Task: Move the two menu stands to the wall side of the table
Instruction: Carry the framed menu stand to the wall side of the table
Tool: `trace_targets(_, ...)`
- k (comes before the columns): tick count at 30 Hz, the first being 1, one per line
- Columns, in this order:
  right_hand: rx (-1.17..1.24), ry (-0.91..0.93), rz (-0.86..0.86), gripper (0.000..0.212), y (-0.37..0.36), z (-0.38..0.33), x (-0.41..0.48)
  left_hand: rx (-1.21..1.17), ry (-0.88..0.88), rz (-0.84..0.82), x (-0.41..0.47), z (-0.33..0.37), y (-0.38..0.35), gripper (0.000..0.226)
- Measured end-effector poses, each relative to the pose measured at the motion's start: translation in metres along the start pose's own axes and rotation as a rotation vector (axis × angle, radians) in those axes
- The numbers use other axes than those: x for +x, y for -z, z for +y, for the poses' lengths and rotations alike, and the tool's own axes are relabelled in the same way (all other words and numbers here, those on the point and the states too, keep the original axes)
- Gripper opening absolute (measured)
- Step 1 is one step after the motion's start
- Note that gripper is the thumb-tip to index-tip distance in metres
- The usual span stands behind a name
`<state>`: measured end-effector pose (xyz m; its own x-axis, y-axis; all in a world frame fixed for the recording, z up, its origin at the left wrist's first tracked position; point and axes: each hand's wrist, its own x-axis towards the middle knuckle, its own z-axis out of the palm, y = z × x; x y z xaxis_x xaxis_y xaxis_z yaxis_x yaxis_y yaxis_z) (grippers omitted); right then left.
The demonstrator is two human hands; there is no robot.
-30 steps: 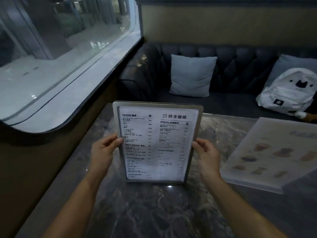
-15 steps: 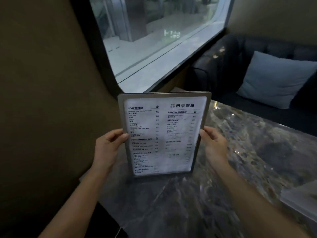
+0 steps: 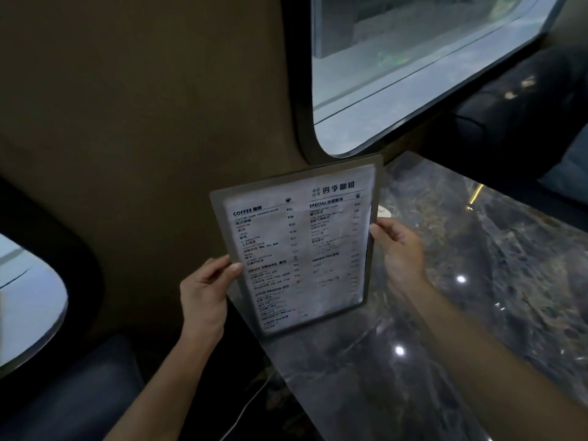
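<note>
A menu stand (image 3: pixel 302 246), a grey frame around a white printed drinks list, is held upright and slightly tilted at the wall-side edge of the dark marble table (image 3: pixel 461 329). My left hand (image 3: pixel 205 294) grips its left edge and my right hand (image 3: pixel 399 249) grips its right edge. Its lower edge sits at or just above the table's left rim; contact cannot be told. The second menu stand is out of view.
A brown wall (image 3: pixel 143 122) rises just left of the table, with a rounded window (image 3: pixel 413 65) above. A dark sofa (image 3: pixel 525 122) lies beyond the table's far end. A dark seat (image 3: pixel 73 393) and a white cable (image 3: pixel 245 409) lie below left.
Both hands have carried the menu stand left toward the wall, and the view has swung left with it. The second menu stand and the sofa cushions have dropped out of view.
</note>
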<state>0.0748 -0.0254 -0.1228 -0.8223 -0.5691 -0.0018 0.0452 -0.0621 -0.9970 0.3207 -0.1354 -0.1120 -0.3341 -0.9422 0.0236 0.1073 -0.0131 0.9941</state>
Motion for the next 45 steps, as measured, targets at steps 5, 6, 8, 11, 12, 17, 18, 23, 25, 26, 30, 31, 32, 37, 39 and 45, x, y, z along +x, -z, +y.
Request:
trace_targets(5,0.008,-0.016,-0.05,0.011,-0.013,0.006,0.01,0.007,-0.031,0.04,-0.004,-0.001,0.01,0.02)
trace_targets(6,0.004,-0.015,-0.05,0.011,-0.015,0.007,0.011,-0.013,-0.021,0.049,-0.005,-0.001,0.011,0.019)
trace_targets(8,0.003,-0.019,-0.05,0.012,-0.018,0.01,0.012,-0.049,-0.011,0.065,-0.006,-0.004,0.012,0.021)
trace_targets(11,-0.023,-0.025,-0.075,0.011,-0.02,0.012,0.014,-0.069,0.022,0.079,-0.007,-0.011,0.015,0.024)
trace_targets(12,-0.041,-0.024,-0.091,0.011,-0.02,0.013,0.015,-0.074,0.031,0.087,-0.007,-0.013,0.016,0.023)
trace_targets(17,-0.109,0.011,-0.136,0.012,-0.018,0.009,0.014,-0.056,0.038,0.015,-0.006,-0.018,0.023,0.015)
trace_targets(18,-0.124,0.023,-0.142,0.015,-0.016,0.008,0.014,-0.038,0.032,-0.019,-0.006,-0.018,0.025,0.015)
trace_targets(23,-0.287,-0.02,-0.145,0.026,0.004,0.031,0.005,0.342,0.029,-0.21,-0.011,-0.024,0.042,0.025)
trace_targets(25,-0.41,-0.057,-0.158,0.033,0.01,0.044,-0.002,0.46,0.087,-0.236,-0.019,-0.035,0.046,0.029)
trace_targets(26,-0.472,-0.074,-0.178,0.034,0.011,0.05,-0.004,0.507,0.108,-0.241,-0.024,-0.041,0.046,0.031)
trace_targets(30,-0.728,-0.073,-0.235,0.025,0.008,0.066,-0.008,0.646,0.151,-0.215,-0.038,-0.066,0.045,0.036)
trace_targets(31,-0.756,-0.065,-0.234,0.023,0.006,0.067,-0.009,0.664,0.162,-0.205,-0.04,-0.07,0.044,0.037)
trace_targets(32,-0.765,-0.053,-0.236,0.021,0.004,0.067,-0.01,0.676,0.165,-0.204,-0.042,-0.073,0.042,0.038)
trace_targets(37,-0.788,0.001,-0.254,0.019,0.002,0.062,-0.01,0.742,0.134,-0.206,-0.046,-0.084,0.028,0.037)
trace_targets(39,-0.781,-0.004,-0.263,0.019,0.001,0.062,-0.009,0.774,0.127,-0.185,-0.044,-0.087,0.028,0.034)
trace_targets(45,-0.749,-0.005,-0.33,0.013,-0.007,0.059,-0.003,0.766,0.145,-0.14,-0.032,-0.085,0.035,0.019)
